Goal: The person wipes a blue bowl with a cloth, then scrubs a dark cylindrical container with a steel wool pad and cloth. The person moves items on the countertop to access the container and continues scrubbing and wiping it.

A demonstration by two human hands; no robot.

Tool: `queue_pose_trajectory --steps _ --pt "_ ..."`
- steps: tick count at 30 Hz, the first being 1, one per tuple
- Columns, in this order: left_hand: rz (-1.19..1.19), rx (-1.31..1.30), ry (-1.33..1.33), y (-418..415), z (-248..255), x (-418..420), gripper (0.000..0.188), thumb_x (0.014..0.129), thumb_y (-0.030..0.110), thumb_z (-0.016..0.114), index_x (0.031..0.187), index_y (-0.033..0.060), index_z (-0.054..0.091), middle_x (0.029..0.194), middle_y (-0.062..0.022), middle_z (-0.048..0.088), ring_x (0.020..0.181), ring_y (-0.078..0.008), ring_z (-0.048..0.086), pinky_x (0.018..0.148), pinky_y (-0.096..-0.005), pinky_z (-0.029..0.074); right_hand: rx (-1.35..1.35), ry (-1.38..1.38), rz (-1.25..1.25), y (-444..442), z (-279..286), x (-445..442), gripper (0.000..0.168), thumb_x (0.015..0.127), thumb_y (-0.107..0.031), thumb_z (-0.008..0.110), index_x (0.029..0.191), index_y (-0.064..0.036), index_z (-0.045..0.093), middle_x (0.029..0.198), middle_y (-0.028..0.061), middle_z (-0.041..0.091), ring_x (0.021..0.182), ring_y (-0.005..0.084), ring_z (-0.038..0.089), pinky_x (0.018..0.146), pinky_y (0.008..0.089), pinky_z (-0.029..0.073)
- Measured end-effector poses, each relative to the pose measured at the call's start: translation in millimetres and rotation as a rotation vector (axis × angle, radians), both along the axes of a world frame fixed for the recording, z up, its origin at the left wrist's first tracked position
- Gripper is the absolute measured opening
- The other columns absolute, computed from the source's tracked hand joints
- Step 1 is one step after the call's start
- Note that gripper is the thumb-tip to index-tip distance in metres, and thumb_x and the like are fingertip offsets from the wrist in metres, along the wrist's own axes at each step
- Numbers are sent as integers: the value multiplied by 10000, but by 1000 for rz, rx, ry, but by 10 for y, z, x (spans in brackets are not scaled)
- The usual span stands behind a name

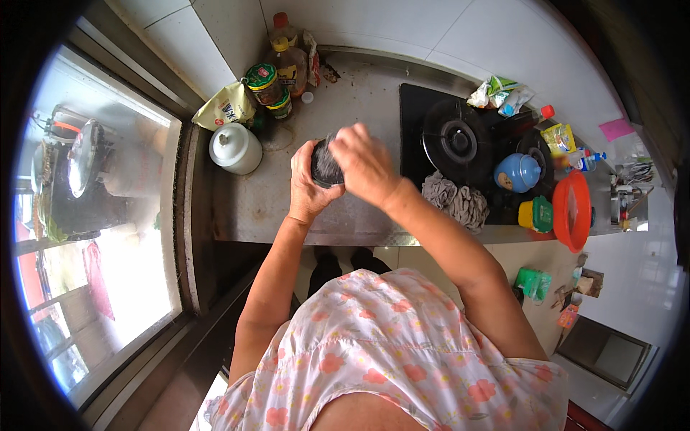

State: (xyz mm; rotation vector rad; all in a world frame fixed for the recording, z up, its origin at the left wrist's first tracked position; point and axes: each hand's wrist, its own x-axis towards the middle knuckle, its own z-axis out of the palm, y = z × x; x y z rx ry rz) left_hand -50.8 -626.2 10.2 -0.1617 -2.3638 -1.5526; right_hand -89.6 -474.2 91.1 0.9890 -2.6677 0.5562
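My left hand (311,188) grips a dark round object (327,175), perhaps a burner part or a small lid, above the steel counter (264,204). My right hand (366,164) is bent over its right side, fingers blurred. A grey fibrous patch, possibly a scouring pad (324,156), shows at the fingertips; whether it is held cannot be told. To the right, a crumpled grey cloth (458,202) lies at the front of the black gas hob (412,129). On the left stands a white lidded pot (236,150).
Jars (262,83), oil bottles (291,64) and a yellow packet (226,108) crowd the back left corner. A blue pot (517,172), a green-lidded yellow tub (536,214) and an orange basin (571,211) stand at right. A window frame (186,215) borders the counter's left end.
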Motion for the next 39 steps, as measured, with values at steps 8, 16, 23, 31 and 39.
queue_pose_trajectory --steps 8,16,23,31,39 --pt "4 11 -26 -1 17 38 971 525 219 884 1365 55 426 1262 -142 519 1186 -333 477 1038 -429 408 -282 -630 -468 930 -556 124 639 751 -168 787 1319 -27 531 1319 204 558 1267 381 481 1062 437 411" --pt "-67 115 13 -89 -61 89 1070 558 332 948 1422 16 402 1344 -145 493 1226 -288 502 1077 -393 397 -95 -56 -625 2066 -696 830 545 770 -84 743 1278 -9 559 1276 196 574 1173 382 520 1011 458 421" --pt "275 37 -50 -170 -289 655 843 667 138 901 1356 16 430 1295 -127 497 1194 -264 500 1035 -404 403 53 -71 -737 2723 -1038 1093 394 775 -144 744 1140 -43 640 1075 130 636 1020 377 564 916 468 450" --pt "-272 37 -588 468 -426 1076 515 701 -5 806 1161 30 576 1054 -118 624 921 -214 655 742 -316 545 64 -123 -557 2142 -1082 971 465 745 55 622 1167 -140 638 1159 165 522 1044 390 502 909 468 446" --pt "-394 10 -310 1535 -171 792 984 679 49 811 1514 115 295 1435 -166 420 1266 -333 506 1021 -440 467 -276 -244 -263 2238 -384 1058 218 720 27 636 931 26 584 1208 185 593 1094 378 574 923 417 467"
